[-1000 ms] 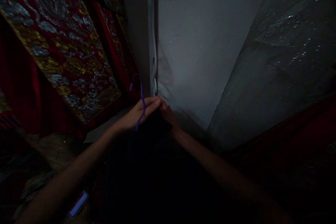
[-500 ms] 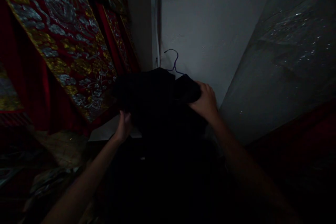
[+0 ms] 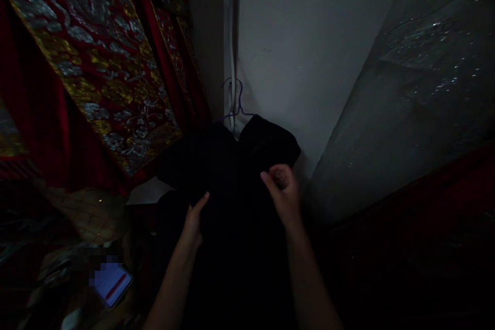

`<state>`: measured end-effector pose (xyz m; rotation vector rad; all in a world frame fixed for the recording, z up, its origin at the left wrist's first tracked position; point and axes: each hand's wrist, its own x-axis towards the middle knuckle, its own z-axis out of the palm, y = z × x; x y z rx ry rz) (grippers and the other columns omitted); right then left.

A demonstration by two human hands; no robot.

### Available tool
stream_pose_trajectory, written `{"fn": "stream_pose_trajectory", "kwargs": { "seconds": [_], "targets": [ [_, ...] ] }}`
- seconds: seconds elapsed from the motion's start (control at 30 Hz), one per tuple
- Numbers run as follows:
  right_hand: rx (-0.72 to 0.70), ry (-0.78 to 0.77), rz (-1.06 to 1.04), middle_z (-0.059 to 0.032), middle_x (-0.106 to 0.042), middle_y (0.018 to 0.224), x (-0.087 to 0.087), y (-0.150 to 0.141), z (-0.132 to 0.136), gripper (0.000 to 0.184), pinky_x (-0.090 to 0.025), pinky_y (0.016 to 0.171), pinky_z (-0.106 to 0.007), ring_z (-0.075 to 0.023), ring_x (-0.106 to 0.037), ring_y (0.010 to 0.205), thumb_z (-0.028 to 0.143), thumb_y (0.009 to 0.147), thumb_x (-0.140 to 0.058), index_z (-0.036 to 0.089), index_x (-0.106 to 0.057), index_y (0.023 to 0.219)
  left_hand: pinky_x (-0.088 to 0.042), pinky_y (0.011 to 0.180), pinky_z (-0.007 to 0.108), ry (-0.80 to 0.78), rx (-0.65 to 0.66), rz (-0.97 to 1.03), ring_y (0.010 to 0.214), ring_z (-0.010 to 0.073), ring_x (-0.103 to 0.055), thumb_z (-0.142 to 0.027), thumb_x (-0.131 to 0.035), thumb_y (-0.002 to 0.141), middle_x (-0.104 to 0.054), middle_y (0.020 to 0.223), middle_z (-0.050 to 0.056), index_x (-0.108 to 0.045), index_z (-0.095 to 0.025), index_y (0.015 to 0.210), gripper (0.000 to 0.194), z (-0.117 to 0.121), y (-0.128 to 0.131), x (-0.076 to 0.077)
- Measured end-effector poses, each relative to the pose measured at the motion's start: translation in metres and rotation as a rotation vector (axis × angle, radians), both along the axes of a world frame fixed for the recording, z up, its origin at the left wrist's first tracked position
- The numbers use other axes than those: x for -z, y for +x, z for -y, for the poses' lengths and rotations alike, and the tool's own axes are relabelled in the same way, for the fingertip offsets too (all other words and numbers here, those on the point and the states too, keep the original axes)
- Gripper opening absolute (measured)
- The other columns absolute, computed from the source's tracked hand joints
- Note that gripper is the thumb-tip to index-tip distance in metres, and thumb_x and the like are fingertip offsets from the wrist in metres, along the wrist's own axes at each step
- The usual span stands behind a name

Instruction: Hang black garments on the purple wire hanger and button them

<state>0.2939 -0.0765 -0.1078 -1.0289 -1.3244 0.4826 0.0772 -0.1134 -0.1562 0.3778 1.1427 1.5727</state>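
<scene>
A black garment [image 3: 228, 180], probably a shirt or jacket, is on a thin purplish wire hanger [image 3: 241, 98] in front of a pale wall. Its details are lost in the dark. My left hand [image 3: 194, 221] is at the garment's left side, thumb lying over the cloth and the other fingers mostly hidden. Over the right front of the garment is my right hand [image 3: 285, 193], fingers curled and parted from the thumb, with nothing visible between them.
Red cloth embroidered in gold and silver [image 3: 104, 62] hangs at the left. A white cable [image 3: 232, 26] runs down the wall behind the hanger. Shiny clear plastic sheeting [image 3: 417, 82] covers the right side. A lit phone [image 3: 112, 283] lies among dim items at lower left.
My right hand has let go of the garment's right shoulder and moved down and left. My left hand has shifted right and down. Hanger and garment have moved left and slightly down.
</scene>
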Motion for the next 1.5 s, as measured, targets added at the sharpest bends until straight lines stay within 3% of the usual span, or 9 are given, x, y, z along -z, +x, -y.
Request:
{"fn": "stream_pose_trajectory", "kwargs": {
  "seconds": [0.23,0.43,0.63,0.77,0.87,1.0,1.2,1.33,1.5],
  "targets": [
    [-0.451,-0.576,0.006,0.0003,-0.054,0.054,0.095,-0.077,0.012,0.034,-0.036,0.055,-0.027,-0.0146,-0.051,0.054,0.041,0.087,-0.054,0.020,-0.058,0.061,-0.059,0.098,0.040,0.027,0.036,-0.026,0.112,0.0278,-0.071,-0.031,-0.078,0.082,-0.072,0.124,0.012,-0.063,-0.018,0.125,0.047,0.007,0.002,-0.003],
    [-0.529,-0.567,-0.244,0.0035,-0.044,0.048,0.090,-0.069,0.018,0.034,-0.028,0.051,-0.025,-0.0103,-0.038,0.047,0.047,0.079,-0.060,0.018,-0.061,0.061,-0.053,0.105,0.043,0.092,-0.020,-0.196,0.122,0.0298,-0.064,-0.035,-0.082,0.077,-0.066,0.132,0.011,-0.059,-0.022,0.127,0.056,0.003,-0.015,0.003],
    [-0.501,-0.586,-0.298,0.0041,-0.044,0.048,0.083,-0.062,0.025,0.047,-0.026,0.050,-0.025,-0.0092,-0.037,0.046,0.063,0.075,-0.065,0.017,-0.062,0.063,-0.027,0.123,0.046,0.373,-0.529,-0.961,0.145,0.0305,-0.037,-0.036,-0.076,0.081,-0.041,0.150,0.013,-0.045,-0.026,0.134,0.063,0.008,-0.015,0.038],
    [-0.584,-0.580,-0.227,0.0027,-0.051,0.049,0.087,-0.062,0.023,0.048,-0.030,0.049,-0.024,-0.0089,-0.043,0.046,0.064,0.073,-0.067,0.017,-0.063,0.065,-0.044,0.109,0.041,0.444,0.027,-0.995,0.123,0.0277,-0.059,-0.027,-0.064,0.087,-0.061,0.127,0.011,-0.052,-0.027,0.126,0.040,0.015,0.014,0.065],
    [-0.658,-0.635,-0.155,0.0009,-0.058,0.049,0.086,-0.057,0.022,0.045,-0.028,0.043,-0.022,-0.0084,-0.043,0.039,0.061,0.074,-0.066,0.017,-0.063,0.066,-0.052,0.087,0.036,0.423,0.191,-0.952,0.093,0.0249,-0.067,-0.025,-0.061,0.086,-0.068,0.097,0.006,-0.059,-0.024,0.104,0.018,0.012,0.034,0.070],
    [-0.665,-0.673,-0.199,-0.0025,-0.064,0.051,0.056,-0.049,0.009,0.043,-0.021,0.037,-0.021,-0.0076,-0.043,0.033,0.058,0.073,-0.065,0.015,-0.065,0.071,-0.050,0.077,0.034,0.453,0.180,-1.005,0.080,0.0225,-0.063,-0.027,-0.054,0.090,-0.064,0.082,0.003,-0.056,-0.023,0.084,0.007,0.005,0.043,0.064],
    [-0.519,-0.373,-0.410,-0.0001,-0.062,0.049,-0.069,-0.047,-0.047,0.031,-0.018,0.034,-0.018,-0.0045,-0.040,0.032,0.044,0.069,-0.072,0.015,-0.062,0.066,-0.049,0.077,0.036,0.444,0.292,-1.106,0.080,0.0241,-0.062,-0.025,-0.054,0.090,-0.063,0.084,0.006,-0.056,-0.024,0.082,0.008,-0.005,0.039,0.074],
    [-0.487,-0.239,-0.417,0.0009,-0.062,0.051,-0.109,-0.054,-0.055,0.031,-0.022,0.034,-0.017,-0.0046,-0.043,0.034,0.045,0.077,-0.068,0.016,-0.060,0.069,-0.050,0.079,0.036,0.466,0.404,-1.081,0.078,0.0234,-0.063,-0.022,-0.063,0.084,-0.066,0.082,0.005,-0.062,-0.023,0.083,0.001,-0.023,0.029,0.041],
    [-0.529,-0.218,-0.225,0.0019,-0.060,0.049,-0.093,-0.049,-0.033,0.040,-0.026,0.035,-0.017,-0.0058,-0.045,0.035,0.056,0.078,-0.067,0.017,-0.060,0.070,-0.049,0.091,0.033,0.822,0.168,-1.057,0.096,0.0201,-0.066,-0.028,-0.062,0.091,-0.068,0.110,0.007,-0.061,-0.024,0.127,0.036,-0.043,0.019,-0.074]
  ]
}}
